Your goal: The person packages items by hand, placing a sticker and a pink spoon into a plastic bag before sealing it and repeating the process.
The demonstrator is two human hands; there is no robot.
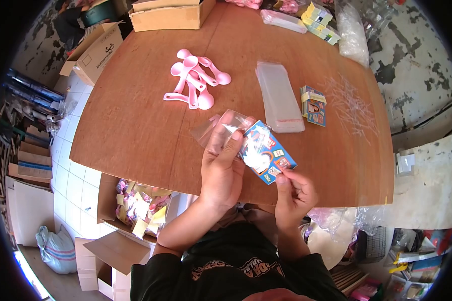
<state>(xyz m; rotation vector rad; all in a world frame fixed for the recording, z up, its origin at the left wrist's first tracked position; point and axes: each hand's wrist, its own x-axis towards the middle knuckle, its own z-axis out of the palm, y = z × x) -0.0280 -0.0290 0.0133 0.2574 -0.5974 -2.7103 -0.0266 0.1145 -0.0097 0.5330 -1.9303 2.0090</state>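
Note:
My left hand [225,160] holds a clear plastic bag [206,131] and the upper left end of a blue printed card [267,152], its thumb lying over them. The lower right corner of the card is pinched between the thumb and finger of my right hand [294,193]. Pink plastic spoons [193,80] lie in a pile beyond my left hand. A stack of clear bags [280,98] lies beyond the card, and beside it is a banded stack of cards [313,106].
Thin clear strips [351,105] are scattered on the table's [135,115] right side. An open cardboard box [168,16] stands at the far edge. Below the near left edge, a box [108,200] holds packed items. Plastic packs lie at the far right.

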